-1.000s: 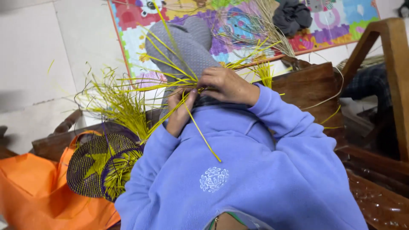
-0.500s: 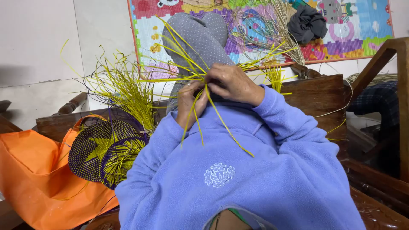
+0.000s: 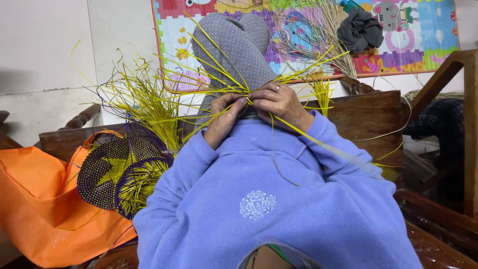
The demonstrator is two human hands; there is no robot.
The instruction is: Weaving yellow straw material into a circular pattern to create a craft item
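My left hand (image 3: pixel 222 122) and my right hand (image 3: pixel 280 103) meet at my raised knees, both pinching a crossing of thin yellow-green straw strips (image 3: pixel 219 82). The strips fan out left and right from my fingers, and one long strip (image 3: pixel 318 142) trails down over my right sleeve. My grey dotted trousers (image 3: pixel 234 45) rise behind the hands. I wear a lilac fleece top (image 3: pixel 259 209) with a white flower emblem.
A woven purple-and-yellow round piece (image 3: pixel 117 172) with loose straw ends (image 3: pixel 144 99) lies at my left on an orange bag (image 3: pixel 35 199). A dark wooden bench frame (image 3: pixel 373 119) surrounds me. A colourful play mat (image 3: pixel 423 35) with a dark cloth (image 3: pixel 361 30) lies beyond.
My hands have shifted the strips: the long strip that hung down my chest now trails across my right sleeve. The camera view has drifted slightly left.
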